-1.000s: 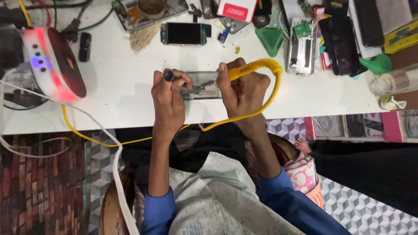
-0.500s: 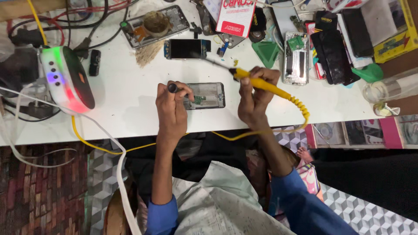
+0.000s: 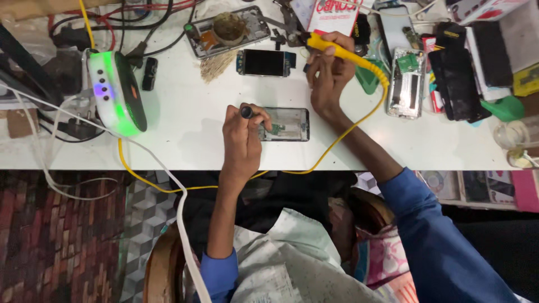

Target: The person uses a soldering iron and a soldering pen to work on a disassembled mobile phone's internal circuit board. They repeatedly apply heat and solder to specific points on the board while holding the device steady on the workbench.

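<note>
a: where does the opened phone [image 3: 286, 124] lie?

b: flat on the white surface [image 3: 185, 118], near its front edge, just under the left hand [image 3: 242, 139]. its long axis runs left to right across the view, with the small green board at the end toward that hand.

a: and the fingers?

b: the left hand's fingers are curled shut round a dark-capped tool [image 3: 247, 111], upright, its tip down at the phone's left end. the right hand [image 3: 327, 72] is well above the phone, fingers closed round the yellow soldering iron [image 3: 331, 47], whose handle slants up-left toward the clutter at the back. its yellow cable [image 3: 359, 120] loops down over the surface edge.

a: how would the step in hand go well?

b: by the look of it, the left hand should pin the phone steady without rocking it, and the iron's tip should be kept off the small screen module [image 3: 265, 62] and the other open phone [image 3: 405, 83] on the right. the cable lies close to the phone, so a tug could shift it.

a: anything else nearby?

b: a white unit glowing green [image 3: 115, 92] stands at the left, well apart.
</note>
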